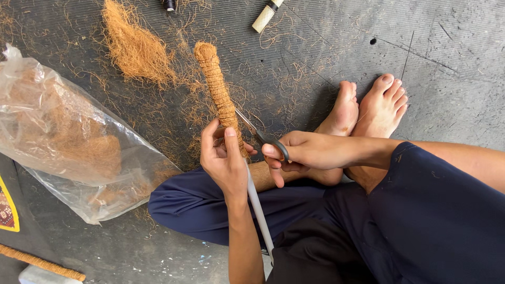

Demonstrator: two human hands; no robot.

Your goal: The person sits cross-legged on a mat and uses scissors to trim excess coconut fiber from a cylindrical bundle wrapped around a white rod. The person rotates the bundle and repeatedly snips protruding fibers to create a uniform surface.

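My left hand [223,155] grips a white pole [259,210] whose upper part is wrapped in brown coconut fibre bound with thread, the fibre-wrapped pole top [215,84] pointing away from me. My right hand [300,152] holds dark-handled scissors [260,137], their blades reaching against the wrapped part just above my left thumb. I sit cross-legged on the floor in dark blue trousers, bare feet [368,108] beyond my right hand.
A clear plastic bag [68,137] of coconut fibre lies at left. A loose fibre pile [134,47] and scattered strands cover the dark mat. A pale stick [264,16] lies at the top; another fibre-wrapped stick [42,263] at bottom left.
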